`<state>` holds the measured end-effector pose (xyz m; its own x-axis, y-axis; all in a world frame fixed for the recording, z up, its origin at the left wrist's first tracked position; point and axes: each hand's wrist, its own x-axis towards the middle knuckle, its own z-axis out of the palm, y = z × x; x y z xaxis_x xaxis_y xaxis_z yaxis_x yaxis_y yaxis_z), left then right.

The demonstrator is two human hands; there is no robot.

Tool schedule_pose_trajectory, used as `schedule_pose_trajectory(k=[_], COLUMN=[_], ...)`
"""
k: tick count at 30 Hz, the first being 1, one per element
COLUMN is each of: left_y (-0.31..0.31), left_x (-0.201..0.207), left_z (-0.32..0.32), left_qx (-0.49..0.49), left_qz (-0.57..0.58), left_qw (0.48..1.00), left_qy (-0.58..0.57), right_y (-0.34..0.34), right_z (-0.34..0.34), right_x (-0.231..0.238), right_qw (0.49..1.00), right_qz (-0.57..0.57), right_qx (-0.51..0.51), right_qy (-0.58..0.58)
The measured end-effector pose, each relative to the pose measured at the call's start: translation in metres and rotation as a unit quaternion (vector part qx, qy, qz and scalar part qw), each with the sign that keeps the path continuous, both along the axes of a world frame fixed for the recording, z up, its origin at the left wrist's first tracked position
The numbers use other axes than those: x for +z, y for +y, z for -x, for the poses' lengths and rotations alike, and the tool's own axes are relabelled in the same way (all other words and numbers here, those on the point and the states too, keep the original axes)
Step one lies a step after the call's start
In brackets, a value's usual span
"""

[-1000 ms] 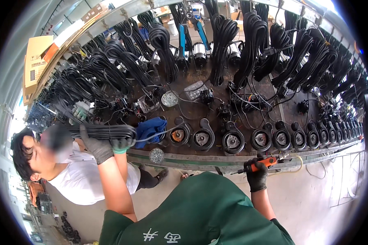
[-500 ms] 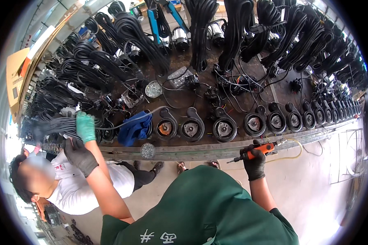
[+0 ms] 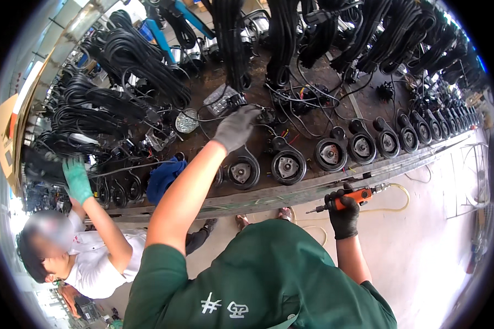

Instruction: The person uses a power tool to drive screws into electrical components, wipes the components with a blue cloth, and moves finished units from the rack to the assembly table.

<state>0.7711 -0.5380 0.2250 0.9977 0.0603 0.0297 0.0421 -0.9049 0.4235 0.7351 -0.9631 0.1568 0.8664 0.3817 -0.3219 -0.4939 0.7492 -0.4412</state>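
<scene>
My left hand (image 3: 236, 130), in a grey glove, reaches over the workbench with its fingers stretched out. It is nearest to a small black wired part (image 3: 267, 115), and I cannot see it gripping anything. Below it lies a round black housing (image 3: 243, 171) with a metal centre, one of a row along the bench edge. In front of the bench, my right hand (image 3: 343, 215), in a dark glove, is closed around an orange air screwdriver (image 3: 354, 198), whose bit points left. A yellowish hose (image 3: 406, 198) runs from the tool.
Bundles of black cable (image 3: 282, 41) hang along the far side. A dish of screws (image 3: 186, 121), a clear tray (image 3: 220, 101) and a blue cloth (image 3: 164, 178) lie on the bench (image 3: 307, 189). To the left, a co-worker's green-gloved hand (image 3: 78, 178) touches cables.
My left hand has moved right from beside the co-worker's cable bundle to over the middle of the bench. The co-worker's gloved hand has moved left. My right hand keeps holding the screwdriver.
</scene>
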Motion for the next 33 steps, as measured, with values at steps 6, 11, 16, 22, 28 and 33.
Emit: schedule_pose_trajectory(k=[6, 11, 16, 22, 28, 33], left_y=[-0.001, 0.017, 0.059, 0.099, 0.129, 0.146], left_x=[-0.081, -0.020, 0.034, 0.057, 0.009, -0.056], left_z=[-0.082, -0.053, 0.036, 0.134, 0.119, 0.078], left_qx=[-0.163, 0.097, 0.031, 0.122, 0.096, -0.034], left_qz=[-0.134, 0.005, -0.017, 0.019, -0.029, -0.264], left_qw=[0.938, 0.995, 0.947, 0.991, 0.992, 0.926], left_qy=[0.274, 0.010, -0.318, -0.051, 0.074, 0.267], right_y=[-0.010, -0.037, -0.037, -0.014, 0.016, 0.021], right_z=[0.004, 0.003, 0.001, -0.005, -0.005, 0.003], right_x=[0.011, 0.000, -0.016, -0.023, -0.013, 0.009], right_qw=[0.999, 0.999, 0.999, 0.999, 0.994, 0.997], right_qz=[0.014, 0.001, 0.004, 0.000, -0.003, -0.001], right_qx=[-0.036, -0.040, -0.039, 0.032, 0.105, 0.077], right_qy=[-0.002, -0.021, 0.005, -0.015, -0.034, -0.006])
